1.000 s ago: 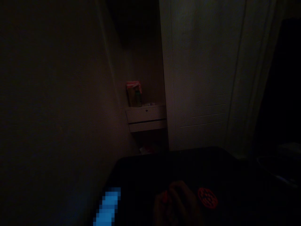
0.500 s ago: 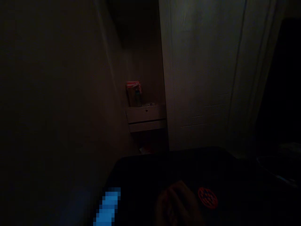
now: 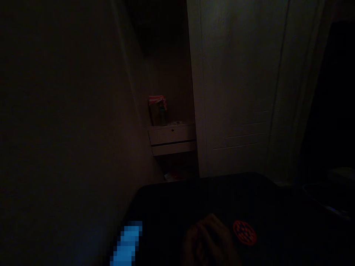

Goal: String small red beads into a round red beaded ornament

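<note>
At the bottom middle of the dim head view, my two hands are drawn together over a dark surface [image 3: 172, 207]. My left hand [image 3: 190, 242] curls in from the left, and its fingers meet those of my right hand [image 3: 219, 238], which arches over from the right. Both are closed. Whatever lies between the fingers, if anything, is lost in the dark. Just right of my right hand lies a round, flat piece with a red rim and red markings [image 3: 244, 232].
A pixelated bright blue patch [image 3: 126, 244] glows at lower left. Beyond the dark surface stand a pale cupboard door [image 3: 235, 88] and a drawer unit [image 3: 172, 136] bearing a red-and-white striped item [image 3: 156, 99] and a bottle [image 3: 162, 116]. A wall [image 3: 83, 129] runs along the left.
My hands stay together in nearly the same place, with only a slight shift of the fingers. The round red piece and the surroundings look unmoved.
</note>
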`<state>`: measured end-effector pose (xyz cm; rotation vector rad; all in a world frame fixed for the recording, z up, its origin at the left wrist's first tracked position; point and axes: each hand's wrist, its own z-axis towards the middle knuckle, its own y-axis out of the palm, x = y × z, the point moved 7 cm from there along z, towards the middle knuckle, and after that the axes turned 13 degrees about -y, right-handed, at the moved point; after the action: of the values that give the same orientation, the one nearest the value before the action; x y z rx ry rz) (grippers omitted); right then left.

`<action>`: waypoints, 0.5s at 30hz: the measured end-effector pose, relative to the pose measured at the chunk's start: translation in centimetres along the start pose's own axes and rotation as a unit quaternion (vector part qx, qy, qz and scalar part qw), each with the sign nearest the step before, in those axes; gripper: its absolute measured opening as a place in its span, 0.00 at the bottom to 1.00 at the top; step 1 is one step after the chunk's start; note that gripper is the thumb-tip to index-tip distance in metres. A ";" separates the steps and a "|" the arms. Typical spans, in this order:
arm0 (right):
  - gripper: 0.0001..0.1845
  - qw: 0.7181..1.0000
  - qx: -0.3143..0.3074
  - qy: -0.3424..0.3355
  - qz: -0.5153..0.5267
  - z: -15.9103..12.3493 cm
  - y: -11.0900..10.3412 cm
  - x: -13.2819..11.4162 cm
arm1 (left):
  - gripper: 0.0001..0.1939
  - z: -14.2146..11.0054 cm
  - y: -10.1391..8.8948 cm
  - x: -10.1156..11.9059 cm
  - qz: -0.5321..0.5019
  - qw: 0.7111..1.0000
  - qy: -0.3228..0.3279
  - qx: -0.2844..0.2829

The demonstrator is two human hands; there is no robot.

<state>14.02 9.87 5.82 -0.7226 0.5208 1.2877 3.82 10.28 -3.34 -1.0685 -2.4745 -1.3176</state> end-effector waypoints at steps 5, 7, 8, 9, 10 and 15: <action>0.12 1.000 -0.025 0.018 -0.004 0.0 0.2 -0.1 | 0.14 -0.4 0.0 0.1 0.002 1.000 0.006 0.005; 0.12 0.999 -0.027 0.024 0.005 0.0 0.2 -0.1 | 0.14 -0.5 0.0 0.1 0.005 1.000 0.006 0.004; 0.12 0.999 -0.028 0.025 0.010 -0.1 0.2 -0.1 | 0.14 -0.6 0.0 0.1 0.006 1.000 0.007 0.003; 0.12 0.999 -0.030 0.024 0.013 -0.1 0.2 -0.1 | 0.14 -0.6 0.1 0.2 0.006 1.000 0.010 0.002; 0.12 0.999 -0.030 0.022 0.014 0.0 0.2 -0.1 | 0.14 -0.6 0.1 0.2 0.006 1.000 0.013 0.002; 0.13 0.999 -0.029 0.013 0.002 0.0 0.2 -0.2 | 0.17 0.0 -0.3 0.3 0.013 1.000 0.019 0.011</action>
<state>13.74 9.71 5.90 -0.7877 0.5089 1.3026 3.43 10.30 -3.43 -1.0571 -2.4347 -1.2868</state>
